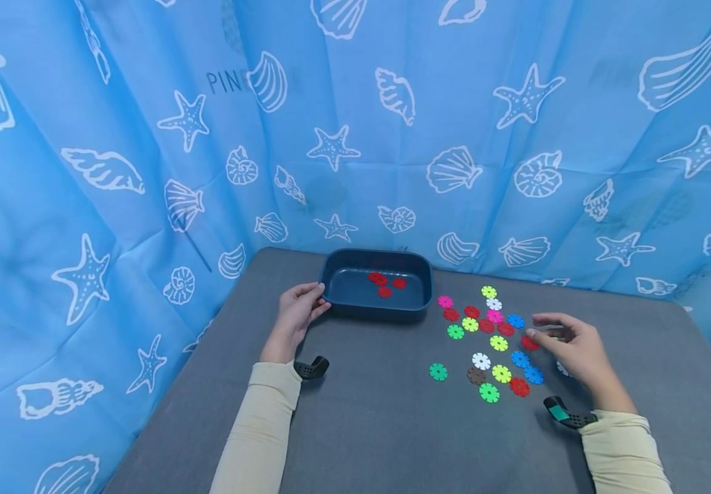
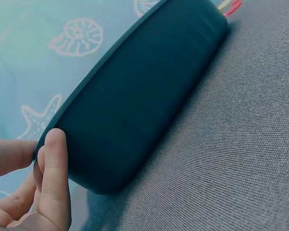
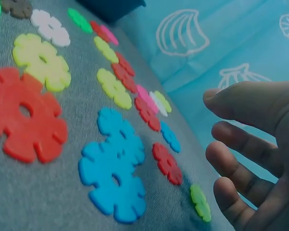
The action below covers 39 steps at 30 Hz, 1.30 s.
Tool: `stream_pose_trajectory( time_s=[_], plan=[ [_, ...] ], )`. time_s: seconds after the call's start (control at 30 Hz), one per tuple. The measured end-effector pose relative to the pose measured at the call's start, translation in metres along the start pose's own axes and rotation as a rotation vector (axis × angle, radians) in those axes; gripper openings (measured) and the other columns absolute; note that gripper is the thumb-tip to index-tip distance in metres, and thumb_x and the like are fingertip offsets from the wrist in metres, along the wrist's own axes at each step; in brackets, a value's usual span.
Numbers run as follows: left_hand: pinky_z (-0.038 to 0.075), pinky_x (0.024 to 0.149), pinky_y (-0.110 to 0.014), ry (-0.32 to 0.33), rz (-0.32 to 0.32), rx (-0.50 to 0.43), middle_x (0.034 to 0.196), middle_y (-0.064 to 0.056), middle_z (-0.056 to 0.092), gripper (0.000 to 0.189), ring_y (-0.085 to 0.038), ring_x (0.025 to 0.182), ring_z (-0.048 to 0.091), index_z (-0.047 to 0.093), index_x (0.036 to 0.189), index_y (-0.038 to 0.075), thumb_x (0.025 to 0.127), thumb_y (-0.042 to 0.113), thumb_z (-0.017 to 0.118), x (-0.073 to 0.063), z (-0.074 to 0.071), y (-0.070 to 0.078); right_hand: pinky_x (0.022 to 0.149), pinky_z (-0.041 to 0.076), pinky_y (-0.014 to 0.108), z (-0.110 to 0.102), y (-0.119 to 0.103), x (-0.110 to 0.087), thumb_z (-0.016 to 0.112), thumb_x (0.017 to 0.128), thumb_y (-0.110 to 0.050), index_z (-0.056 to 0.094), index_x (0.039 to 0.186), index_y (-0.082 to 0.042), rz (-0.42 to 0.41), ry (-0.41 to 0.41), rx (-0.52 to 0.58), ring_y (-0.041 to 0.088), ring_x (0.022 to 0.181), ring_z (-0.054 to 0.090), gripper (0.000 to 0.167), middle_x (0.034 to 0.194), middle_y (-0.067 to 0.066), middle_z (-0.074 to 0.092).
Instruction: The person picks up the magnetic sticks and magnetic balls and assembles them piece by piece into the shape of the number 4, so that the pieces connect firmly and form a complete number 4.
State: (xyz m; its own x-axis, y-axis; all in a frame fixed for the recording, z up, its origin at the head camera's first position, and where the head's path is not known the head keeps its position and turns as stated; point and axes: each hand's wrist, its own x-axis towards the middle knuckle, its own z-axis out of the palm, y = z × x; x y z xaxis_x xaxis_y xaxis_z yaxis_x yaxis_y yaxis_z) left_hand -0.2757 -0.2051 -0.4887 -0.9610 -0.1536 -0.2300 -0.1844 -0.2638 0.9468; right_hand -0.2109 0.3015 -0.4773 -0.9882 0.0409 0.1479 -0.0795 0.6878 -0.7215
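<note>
My left hand [image 1: 295, 314] holds the left end of a dark blue rectangular bin [image 1: 376, 312]. In the left wrist view its thumb and fingers pinch the rim, with the fingertips on the outer wall. Several red notched discs [image 1: 384, 291] lie inside. My right hand [image 1: 582, 350] hovers over the right side of the scattered discs, thumb and fingers apart with nothing between them. Beneath its fingertips is a red disc [image 1: 529, 343]; a yellow-green disc [image 3: 201, 203] shows close to the fingers in the right wrist view.
Notched discs in yellow, blue, green, pink, white and brown [image 1: 476, 374] lie spread right of the bin on a grey cloth-covered table [image 1: 380, 412]. A blue shell-patterned curtain [image 1: 361, 185] hangs behind and to the left.
</note>
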Motion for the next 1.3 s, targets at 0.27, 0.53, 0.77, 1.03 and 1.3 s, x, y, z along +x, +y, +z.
stream_pose_trajectory(
  time_s=[0.27, 0.53, 0.77, 1.03, 1.3],
  plan=[
    [0.066, 0.089, -0.025, 0.007, -0.008, 0.005, 0.111, -0.012, 0.062, 0.034, -0.016, 0.091, 0.068, 0.066, 0.130, 0.004, 0.104, 0.024, 0.072, 0.000, 0.000, 0.000, 0.065, 0.054, 0.018, 0.000, 0.012, 0.001, 0.074, 0.102, -0.030, 0.067, 0.135, 0.000, -0.005, -0.039, -0.004, -0.014, 0.086, 0.055, 0.045, 0.131, 0.028, 0.067],
    [0.065, 0.089, -0.025, 0.006, -0.007, 0.006, 0.110, -0.010, 0.062, 0.034, -0.015, 0.092, 0.067, 0.066, 0.130, 0.004, 0.104, 0.024, 0.073, -0.001, 0.000, 0.001, 0.063, 0.054, 0.021, 0.000, 0.015, -0.001, 0.075, 0.102, -0.034, 0.067, 0.135, 0.000, 0.017, -0.083, -0.018, -0.010, 0.085, 0.055, 0.048, 0.133, 0.028, 0.066],
    [0.066, 0.089, -0.025, 0.007, -0.004, 0.005, 0.114, -0.013, 0.062, 0.034, -0.015, 0.091, 0.067, 0.066, 0.130, 0.004, 0.104, 0.024, 0.072, 0.000, 0.000, 0.000, 0.059, 0.055, 0.026, 0.000, 0.016, -0.001, 0.075, 0.101, -0.035, 0.066, 0.136, -0.001, 0.029, -0.105, -0.022, -0.006, 0.084, 0.055, 0.050, 0.132, 0.029, 0.066],
    [0.065, 0.089, -0.025, 0.010, -0.004, 0.014, 0.113, -0.012, 0.061, 0.035, -0.015, 0.092, 0.067, 0.066, 0.131, 0.004, 0.104, 0.025, 0.072, -0.001, 0.000, 0.000, 0.070, 0.052, 0.016, 0.003, 0.018, 0.000, 0.077, 0.100, -0.033, 0.068, 0.134, 0.000, 0.012, -0.117, -0.059, -0.004, 0.087, 0.057, 0.048, 0.129, 0.027, 0.068],
    [0.065, 0.089, -0.025, 0.017, -0.014, 0.021, 0.115, -0.013, 0.061, 0.035, -0.017, 0.094, 0.066, 0.066, 0.130, 0.006, 0.103, 0.027, 0.073, -0.002, 0.000, 0.001, 0.070, 0.053, 0.016, 0.002, 0.018, 0.000, 0.077, 0.100, -0.032, 0.069, 0.133, 0.001, 0.016, -0.125, -0.068, -0.002, 0.087, 0.056, 0.048, 0.127, 0.027, 0.068]
  ],
)
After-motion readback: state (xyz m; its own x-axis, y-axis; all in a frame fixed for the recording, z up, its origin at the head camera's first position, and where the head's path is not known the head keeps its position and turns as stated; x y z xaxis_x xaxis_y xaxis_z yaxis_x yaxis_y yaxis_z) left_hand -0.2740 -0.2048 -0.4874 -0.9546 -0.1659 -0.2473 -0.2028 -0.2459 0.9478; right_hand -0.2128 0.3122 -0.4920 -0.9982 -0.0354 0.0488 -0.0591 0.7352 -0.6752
